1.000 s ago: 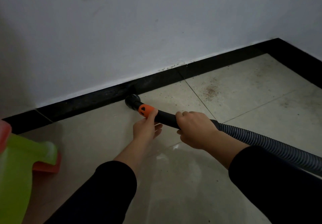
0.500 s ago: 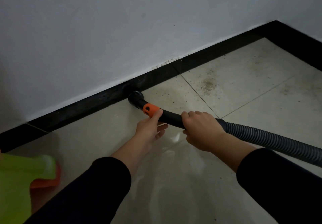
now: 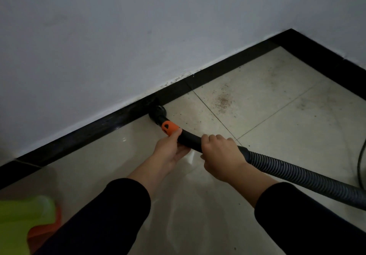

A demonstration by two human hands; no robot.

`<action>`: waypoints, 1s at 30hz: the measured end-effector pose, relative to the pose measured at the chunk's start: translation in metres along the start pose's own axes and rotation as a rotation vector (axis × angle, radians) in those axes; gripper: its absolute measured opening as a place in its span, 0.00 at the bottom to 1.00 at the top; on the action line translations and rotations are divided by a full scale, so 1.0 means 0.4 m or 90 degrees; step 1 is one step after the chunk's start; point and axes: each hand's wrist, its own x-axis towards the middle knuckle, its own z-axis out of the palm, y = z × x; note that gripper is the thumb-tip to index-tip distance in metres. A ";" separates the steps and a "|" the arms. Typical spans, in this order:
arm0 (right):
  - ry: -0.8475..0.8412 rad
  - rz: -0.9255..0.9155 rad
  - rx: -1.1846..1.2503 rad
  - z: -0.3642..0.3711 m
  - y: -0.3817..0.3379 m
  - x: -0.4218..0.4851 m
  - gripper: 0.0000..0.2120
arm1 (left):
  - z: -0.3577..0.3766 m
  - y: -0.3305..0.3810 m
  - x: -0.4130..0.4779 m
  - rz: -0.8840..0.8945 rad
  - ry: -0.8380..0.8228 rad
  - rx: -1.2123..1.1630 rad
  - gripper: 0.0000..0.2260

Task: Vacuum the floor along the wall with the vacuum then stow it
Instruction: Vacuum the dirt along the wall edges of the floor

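Observation:
The vacuum's black nozzle (image 3: 157, 112) rests on the beige tile floor (image 3: 111, 155), pressed against the black skirting board (image 3: 95, 128) under the white wall. Behind the nozzle sits an orange collar (image 3: 168, 128), then a black curved handle tube (image 3: 190, 138) and a ribbed grey hose (image 3: 301, 173) running off to the right. My left hand (image 3: 170, 148) holds the tube from below, thumb touching the orange collar. My right hand (image 3: 221, 158) grips the tube from above, just ahead of the hose.
Brown dirt specks (image 3: 223, 101) lie on the tile to the right of the nozzle, toward the room corner (image 3: 291, 31). A green and orange plastic object (image 3: 25, 225) stands at the lower left. A dark cable (image 3: 361, 163) runs along the right edge.
The nozzle has slid to the right along the skirting board, nearer the tile joint and the dirt patch. Both hands kept their grip and moved with it.

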 end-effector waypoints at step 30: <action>0.025 -0.041 -0.038 -0.015 0.053 -0.233 0.17 | 0.042 -0.098 -0.139 -0.069 -0.047 0.038 0.11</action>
